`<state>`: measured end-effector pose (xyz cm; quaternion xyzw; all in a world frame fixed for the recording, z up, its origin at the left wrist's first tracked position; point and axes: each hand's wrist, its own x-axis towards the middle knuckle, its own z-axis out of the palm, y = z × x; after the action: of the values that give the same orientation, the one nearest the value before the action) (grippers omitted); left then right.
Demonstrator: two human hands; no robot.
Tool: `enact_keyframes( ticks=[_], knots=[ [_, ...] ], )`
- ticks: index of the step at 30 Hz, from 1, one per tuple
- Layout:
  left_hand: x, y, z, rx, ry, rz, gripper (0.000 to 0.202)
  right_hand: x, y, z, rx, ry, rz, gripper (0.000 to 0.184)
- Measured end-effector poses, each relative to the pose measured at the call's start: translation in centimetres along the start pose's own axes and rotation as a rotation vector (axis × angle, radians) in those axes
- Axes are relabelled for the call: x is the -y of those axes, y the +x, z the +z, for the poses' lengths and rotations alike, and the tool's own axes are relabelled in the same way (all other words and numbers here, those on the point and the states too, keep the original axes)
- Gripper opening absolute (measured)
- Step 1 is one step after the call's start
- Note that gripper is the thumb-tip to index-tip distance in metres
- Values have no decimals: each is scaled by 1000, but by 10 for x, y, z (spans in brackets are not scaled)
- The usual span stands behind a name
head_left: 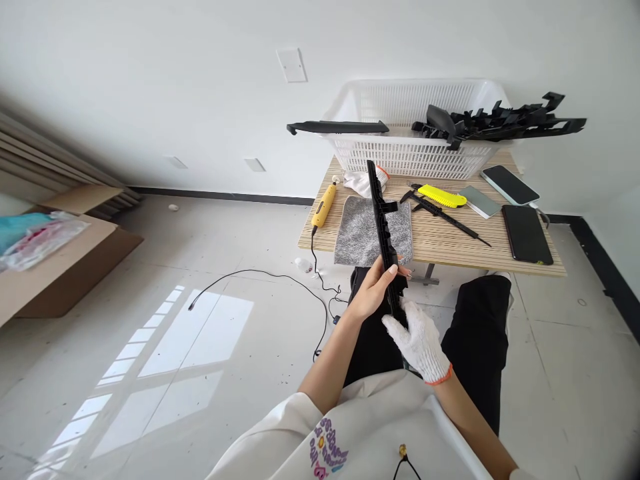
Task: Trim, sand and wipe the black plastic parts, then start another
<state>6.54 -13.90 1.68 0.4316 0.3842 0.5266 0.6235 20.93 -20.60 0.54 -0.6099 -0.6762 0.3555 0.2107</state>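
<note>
A long black plastic trim piece (382, 230) with clips and tabs along its side is held up in front of me, its far end above a grey cloth (357, 233). My left hand (373, 288), bare, is closed around its middle. Lower down, my right hand (417, 337) in a white knitted glove grips the near end, which is partly hidden by the fingers and my dark trousers. On the table beyond lie a yellow rotary tool (326, 205), a white glove (360, 183), a black caliper (445, 215) and a yellow utility knife (442, 195).
A white plastic basket (400, 157) at the back holds several black parts (495, 125); another black strip (340, 127) lies across its rim. Two phones (527, 233) and a small pad (480, 201) sit at the right of the wooden table (460, 250). A cable (270, 272) trails over the floor.
</note>
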Motion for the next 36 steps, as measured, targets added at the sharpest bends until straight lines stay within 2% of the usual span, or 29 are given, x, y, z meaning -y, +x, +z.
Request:
enact_keyframes(
  ticks=[7, 13, 16, 18, 19, 20, 21, 23, 24, 27, 30, 33, 36],
  knots=[
    [5, -1, -2, 13, -4, -48, 54, 7, 2, -4, 27, 65, 82, 42],
    [8, -3, -4, 140, -39, -74, 73, 15, 14, -7, -28, 84, 33, 42],
    [10, -5, -4, 100, -124, -103, 78, 18, 21, -23, 67, 53, -65, 39],
    [11, -4, -5, 39, -211, -125, 79, 16, 29, -45, 148, 38, -132, 35],
    [10, -3, -5, 16, -247, -136, 81, 14, 35, -60, 152, 28, -149, 40],
    [10, -2, -6, 1, -273, -147, 84, 11, 43, -77, 75, 35, -124, 43],
    [9, -1, -6, -7, -288, -156, 86, 8, 54, -96, -70, 23, -98, 40],
    [7, 0, -8, -9, -290, -168, 88, -1, 84, -134, -369, -124, -98, 34],
    [6, 0, -8, -6, -281, -170, 88, -6, 102, -152, -466, -237, -85, 33],
    [8, -1, -9, -5, -224, -169, 83, -24, 159, -191, -481, -404, 12, 35],
    [12, -3, -8, -14, -159, -170, 81, -36, 204, -204, -432, -390, 43, 29],
    [17, -4, -7, 1, -127, -152, 82, -38, 225, -206, -483, -234, 86, 19],
    [17, -4, -7, -5, -131, -136, 82, -34, 222, -210, -593, 30, 115, 25]
  ],
)
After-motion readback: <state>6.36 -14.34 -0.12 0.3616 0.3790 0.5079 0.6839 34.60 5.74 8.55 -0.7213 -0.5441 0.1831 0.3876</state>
